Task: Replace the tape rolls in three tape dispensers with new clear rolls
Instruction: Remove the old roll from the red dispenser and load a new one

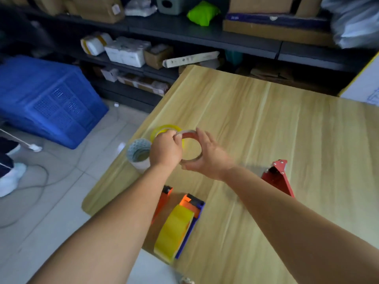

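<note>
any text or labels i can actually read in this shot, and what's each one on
None can be read.
Long white package on the shelf: dark marks, too blurred.
White box at the table's right edge: faint blue print, unreadable.
Cardboard parcel on the top shelf: white label, too small.
Tape roll in the hands: no visible print.

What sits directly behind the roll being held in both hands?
A thin yellowish tape roll lies flat on the table behind the held roll. Only its far arc shows; the left hand covers the rest.
</note>
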### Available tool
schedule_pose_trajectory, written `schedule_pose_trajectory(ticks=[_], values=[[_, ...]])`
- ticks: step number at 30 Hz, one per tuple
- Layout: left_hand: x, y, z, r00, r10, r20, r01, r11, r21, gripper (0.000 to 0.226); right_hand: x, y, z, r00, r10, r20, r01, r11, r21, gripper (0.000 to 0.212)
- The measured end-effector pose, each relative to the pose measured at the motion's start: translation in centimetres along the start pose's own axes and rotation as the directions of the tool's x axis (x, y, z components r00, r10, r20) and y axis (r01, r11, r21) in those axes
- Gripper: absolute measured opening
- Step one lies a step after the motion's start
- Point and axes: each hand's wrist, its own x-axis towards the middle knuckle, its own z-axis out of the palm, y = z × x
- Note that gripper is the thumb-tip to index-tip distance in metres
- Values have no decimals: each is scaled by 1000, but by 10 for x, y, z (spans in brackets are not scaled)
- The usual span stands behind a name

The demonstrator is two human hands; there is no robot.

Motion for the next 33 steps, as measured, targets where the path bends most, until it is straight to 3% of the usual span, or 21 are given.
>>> schedule_pose_trajectory(ticks=[3, 13, 28, 33], values=[[10, -22, -25, 996, -74, -59, 76, 996, 45, 33, 17, -23, 18, 999, -40, 20, 40, 999, -15, 113], [29, -84, -65, 969, -208, -136, 216, 975, 46, 30, 62, -71, 65, 992, -117, 49, 116, 993, 28, 105], [41, -107, -53, 966, -257, -36, 258, 966, 23, 27, 78, -71, 89, 992, -60, 113, 57, 998, 28, 99], [46, -104, -53, 972, -233, 3, 233, 972, 29, 31, 76, -71, 84, 987, -45, 153, 37, 998, 55, 113]])
